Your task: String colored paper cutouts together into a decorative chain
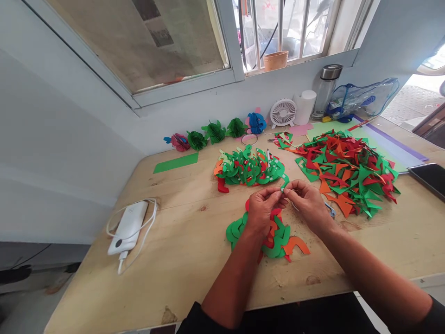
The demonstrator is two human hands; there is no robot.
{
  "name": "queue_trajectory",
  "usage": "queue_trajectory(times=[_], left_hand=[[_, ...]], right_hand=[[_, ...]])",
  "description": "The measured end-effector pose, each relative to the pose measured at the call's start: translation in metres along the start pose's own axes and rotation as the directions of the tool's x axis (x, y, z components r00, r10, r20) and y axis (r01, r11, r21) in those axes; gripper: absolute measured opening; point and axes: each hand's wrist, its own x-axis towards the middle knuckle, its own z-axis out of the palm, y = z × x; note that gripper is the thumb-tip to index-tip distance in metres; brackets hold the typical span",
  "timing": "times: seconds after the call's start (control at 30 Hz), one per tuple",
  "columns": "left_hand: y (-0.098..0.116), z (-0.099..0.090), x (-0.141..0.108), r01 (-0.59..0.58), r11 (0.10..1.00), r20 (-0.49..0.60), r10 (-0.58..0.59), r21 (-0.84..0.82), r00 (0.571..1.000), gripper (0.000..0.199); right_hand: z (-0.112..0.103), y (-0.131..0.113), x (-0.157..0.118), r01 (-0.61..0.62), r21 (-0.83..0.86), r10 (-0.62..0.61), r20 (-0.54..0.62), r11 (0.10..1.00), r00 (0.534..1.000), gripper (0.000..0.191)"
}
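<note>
My left hand point(263, 208) and my right hand point(308, 202) meet above the wooden table point(181, 250), pinching a small green paper piece point(285, 184) between their fingertips. Right under my hands lies a small heap of curved green, red and orange paper cutouts point(278, 241). Beyond them sits a second pile of cutouts with white strips point(248, 168). A larger heap of green, red and orange paper scraps point(346, 169) spreads to the right.
A white power bank with its cable point(128, 227) lies at the left. Finished paper flowers point(215, 132), a small white fan point(283, 112), a bottle point(327, 90) and a clear bag point(365, 97) line the wall. A phone point(429, 178) rests at the right edge. Scissors point(330, 209) peek out beside my right hand.
</note>
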Motion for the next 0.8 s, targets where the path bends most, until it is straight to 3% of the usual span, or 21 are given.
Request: queue_trajectory(times=[0.8], left_hand=[[-0.0090,0.0008,0.0018,-0.071,0.996,0.025,0.072,-0.054,0.997,0.022]], right_hand=[[0.0014,0.0077,0.0016,0.039,0.013,-0.038,-0.043,0.999,0.998,0.019]])
